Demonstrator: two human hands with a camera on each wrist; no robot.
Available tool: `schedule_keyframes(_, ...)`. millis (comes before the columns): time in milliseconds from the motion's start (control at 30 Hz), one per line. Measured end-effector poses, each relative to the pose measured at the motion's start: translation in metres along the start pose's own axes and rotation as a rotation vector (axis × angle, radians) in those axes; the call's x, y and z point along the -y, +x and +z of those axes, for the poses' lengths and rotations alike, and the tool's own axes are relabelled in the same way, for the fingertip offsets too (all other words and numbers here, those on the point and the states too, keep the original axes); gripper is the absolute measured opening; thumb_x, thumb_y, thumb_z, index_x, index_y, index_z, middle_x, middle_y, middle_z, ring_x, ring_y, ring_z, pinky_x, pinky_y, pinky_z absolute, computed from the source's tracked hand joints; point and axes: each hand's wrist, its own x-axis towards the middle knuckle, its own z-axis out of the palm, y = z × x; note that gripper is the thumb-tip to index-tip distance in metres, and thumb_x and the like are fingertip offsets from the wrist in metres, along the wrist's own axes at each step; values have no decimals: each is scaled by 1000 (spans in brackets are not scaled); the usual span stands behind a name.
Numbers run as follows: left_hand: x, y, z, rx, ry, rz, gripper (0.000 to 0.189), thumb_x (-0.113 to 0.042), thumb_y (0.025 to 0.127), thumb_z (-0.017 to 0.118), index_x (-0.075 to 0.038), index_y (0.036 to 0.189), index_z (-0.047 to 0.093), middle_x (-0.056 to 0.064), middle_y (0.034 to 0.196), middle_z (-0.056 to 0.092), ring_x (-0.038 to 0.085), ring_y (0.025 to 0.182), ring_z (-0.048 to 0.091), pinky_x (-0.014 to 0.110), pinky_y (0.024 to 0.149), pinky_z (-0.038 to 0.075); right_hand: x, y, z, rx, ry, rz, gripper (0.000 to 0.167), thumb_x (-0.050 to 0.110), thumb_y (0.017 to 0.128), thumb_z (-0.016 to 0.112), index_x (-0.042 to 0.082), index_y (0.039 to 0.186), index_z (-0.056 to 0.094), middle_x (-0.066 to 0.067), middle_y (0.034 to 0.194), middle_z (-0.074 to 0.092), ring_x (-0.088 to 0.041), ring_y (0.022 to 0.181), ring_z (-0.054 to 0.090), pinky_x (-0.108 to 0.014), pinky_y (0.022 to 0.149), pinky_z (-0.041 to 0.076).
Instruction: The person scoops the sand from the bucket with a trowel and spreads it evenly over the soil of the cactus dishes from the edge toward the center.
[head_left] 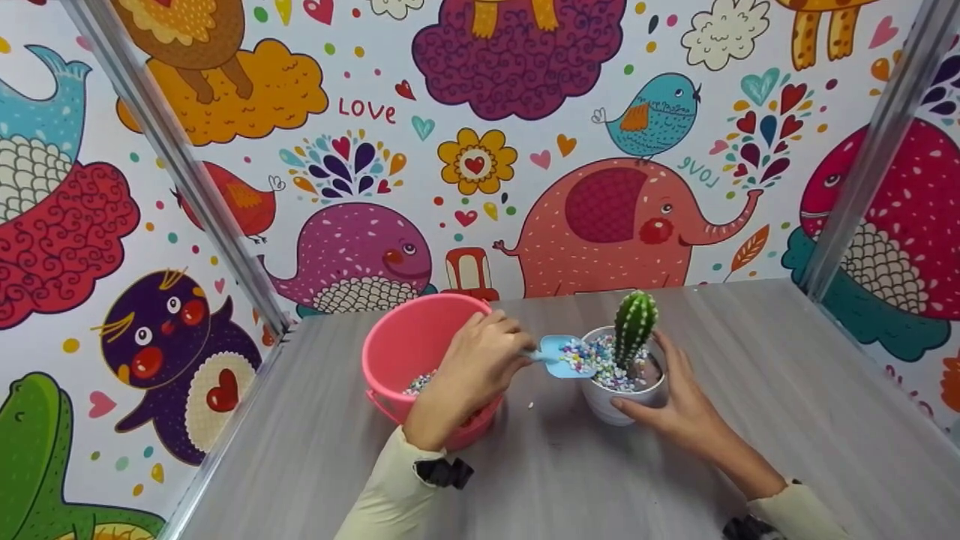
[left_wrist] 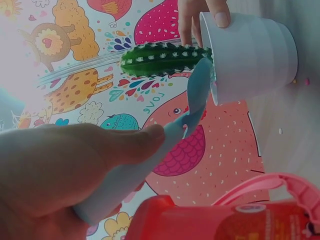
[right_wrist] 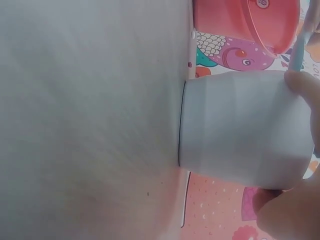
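My left hand [head_left: 484,360] grips the handle of a light blue toy shovel [left_wrist: 199,87]. In the head view its scoop, loaded with multicoloured pebbles [head_left: 576,355], lies at the left rim of a white pot [head_left: 616,409]. A green cactus [head_left: 636,319] stands upright in the pot, amid more coloured pebbles. Around the pot's right side curls my right hand [head_left: 686,409], thumb at the front of the rim. The right wrist view shows the pot [right_wrist: 240,127] resting on the table, with thumb and fingers at its upper edge.
A pink bucket [head_left: 382,367] with pebbles inside stands left of the pot, partly hidden by my left forearm. A few stray pebbles lie on the grey wooden table [head_left: 555,472]. Cartoon-printed walls [head_left: 480,142] and metal posts [head_left: 172,150] bound the table.
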Motion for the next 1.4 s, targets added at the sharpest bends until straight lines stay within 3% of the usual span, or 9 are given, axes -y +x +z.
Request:
schedule_keyframes(367,1,-5,2,20,-98,-8,26,-37,96,83,-22,117,84,-4,114,81,16,108,66,32,90,53,0,1,3,-28,-24,-10,136,56,78,95,14,174,8,-26,170,24,-51,162,25,-79,122,26)
schedule_keyframes(567,-2,-6,3,35,-153,-2,26,-37,97,81,-21,118,84,-5,112,80,15,108,66,32,92,54,-6,2,-3,56,18,-37,133,51,82,93,28,175,1,-20,180,12,-51,165,15,-85,120,18)
schedule_keyframes(733,-6,-4,2,40,-159,12,28,-39,96,82,-22,117,85,-5,111,81,14,105,66,30,92,55,-10,4,-9,80,73,-76,129,42,83,94,37,174,2,-17,182,10,-52,166,12,-87,119,16)
schedule_keyframes(1200,-19,3,5,51,-117,69,25,-36,96,84,-22,116,85,-5,110,82,15,105,68,31,93,56,-4,2,-1,-15,8,-60,139,51,76,98,29,175,3,-23,174,22,-50,161,28,-81,120,27)
schedule_keyframes(1400,-20,4,6,47,-120,89,22,-33,97,83,-22,115,85,-6,108,82,15,104,69,30,93,57,-12,5,-5,35,74,-121,134,40,78,98,37,174,4,-16,181,15,-49,165,19,-85,120,20)
